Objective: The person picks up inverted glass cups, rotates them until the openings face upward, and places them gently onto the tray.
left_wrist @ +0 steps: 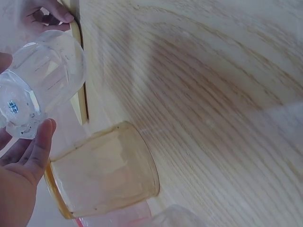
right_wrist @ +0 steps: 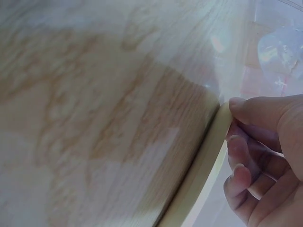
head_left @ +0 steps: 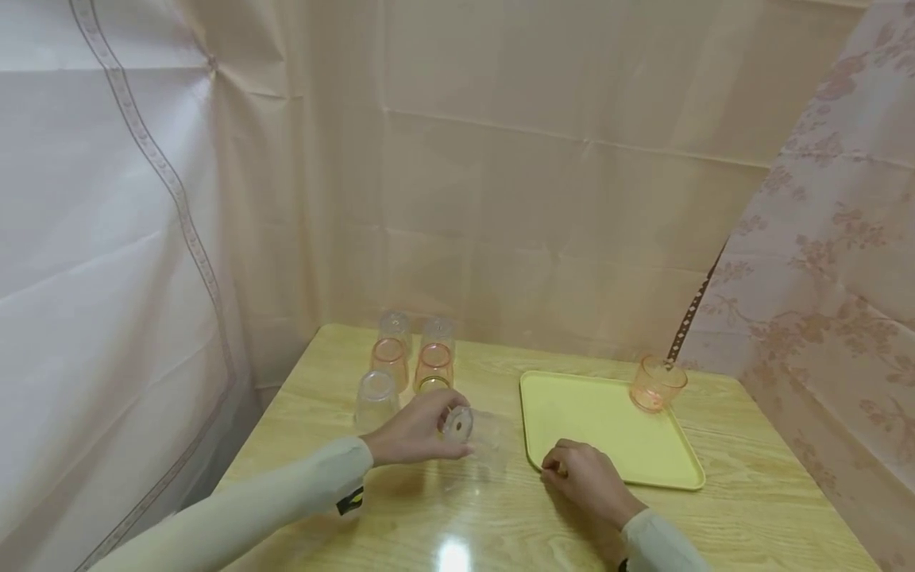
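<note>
My left hand (head_left: 415,429) grips a clear plastic cup (left_wrist: 52,71) near its base. The cup is tipped on its side above the table, with its mouth pointing right towards the tray. My right hand (head_left: 589,481) pinches the near left corner of a yellow tray (head_left: 593,429), thumb on the rim and the other fingers curled. An orange cup (head_left: 656,385) stands upright at the tray's far right corner. Just behind my left hand, partly hidden by it, is an upside-down amber cup (left_wrist: 104,170).
Left of the tray, more upside-down cups stand in two rows: a clear cup (head_left: 376,397) in front, two pink cups (head_left: 390,364) in the middle and two clear ones (head_left: 438,330) at the back. Hanging cloth (head_left: 500,199) encloses the wooden table (head_left: 400,516) behind and at both sides.
</note>
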